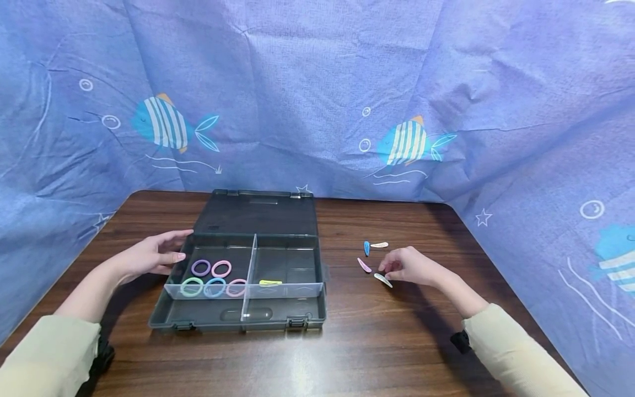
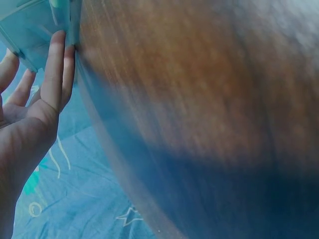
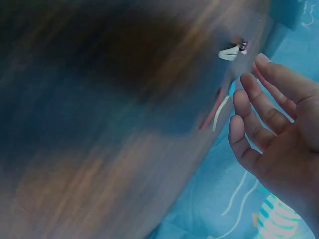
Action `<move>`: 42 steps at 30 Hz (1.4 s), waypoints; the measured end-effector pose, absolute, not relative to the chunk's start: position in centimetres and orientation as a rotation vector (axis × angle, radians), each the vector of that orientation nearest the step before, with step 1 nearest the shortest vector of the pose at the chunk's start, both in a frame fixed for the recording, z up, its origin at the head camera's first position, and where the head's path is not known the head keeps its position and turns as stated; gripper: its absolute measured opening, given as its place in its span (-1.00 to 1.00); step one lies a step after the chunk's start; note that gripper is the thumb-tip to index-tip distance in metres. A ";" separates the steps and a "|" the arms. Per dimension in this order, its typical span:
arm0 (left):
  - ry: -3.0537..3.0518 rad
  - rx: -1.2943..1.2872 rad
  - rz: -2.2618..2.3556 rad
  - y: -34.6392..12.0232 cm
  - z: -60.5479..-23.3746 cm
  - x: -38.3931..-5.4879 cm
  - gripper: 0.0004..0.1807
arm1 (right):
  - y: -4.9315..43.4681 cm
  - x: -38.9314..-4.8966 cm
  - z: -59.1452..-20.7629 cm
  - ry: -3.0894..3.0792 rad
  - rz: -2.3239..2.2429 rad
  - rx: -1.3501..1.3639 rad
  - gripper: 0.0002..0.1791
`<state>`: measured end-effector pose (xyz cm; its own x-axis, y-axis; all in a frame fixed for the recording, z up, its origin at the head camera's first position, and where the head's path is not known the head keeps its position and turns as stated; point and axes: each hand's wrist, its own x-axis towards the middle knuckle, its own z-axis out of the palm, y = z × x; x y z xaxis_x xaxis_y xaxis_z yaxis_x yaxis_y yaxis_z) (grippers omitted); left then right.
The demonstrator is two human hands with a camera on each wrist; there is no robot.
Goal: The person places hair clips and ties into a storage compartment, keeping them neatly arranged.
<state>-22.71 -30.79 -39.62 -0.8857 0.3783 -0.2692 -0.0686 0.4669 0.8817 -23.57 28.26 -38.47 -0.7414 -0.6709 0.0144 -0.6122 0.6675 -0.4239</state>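
A grey see-through divider box [image 1: 208, 315] lies open on the table, its lid tipped back. My left hand [image 1: 149, 256] rests at the box's left side, fingers fairly straight against it, also in the left wrist view. Several coloured hair ties, among them a purple one [image 1: 200, 260] and a green one [image 1: 184, 287], lie in the left compartment. A yellow hair clip [image 1: 270, 282] lies in the right one. My right hand [image 1: 409, 267] is low over the table, fingertips right at a white snap hair clip [image 1: 383, 280]; in the right wrist view its fingers are loosely bent around nothing.
Beyond my right hand lie a pink clip [image 1: 364, 265], a blue clip [image 1: 367, 248] and a cream clip [image 1: 379, 245]. The brown wooden table [image 1: 347, 353] ends at a blue fish-patterned cloth [image 1: 317, 110] hanging behind it.
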 end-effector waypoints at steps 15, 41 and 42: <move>2.269 0.267 1.436 -30.6 -39.4 -22.5 -0.17 | 27.7 -23.6 -40.3 2.732 -0.622 -1.029 -0.83; 2.269 0.272 1.422 -30.7 -39.5 -22.5 -0.17 | 27.7 -23.8 -40.5 2.813 -0.610 -1.127 -0.78; 2.270 0.272 1.422 -30.7 -39.5 -22.5 -0.17 | 27.7 -23.8 -40.4 2.812 -0.611 -1.128 -0.79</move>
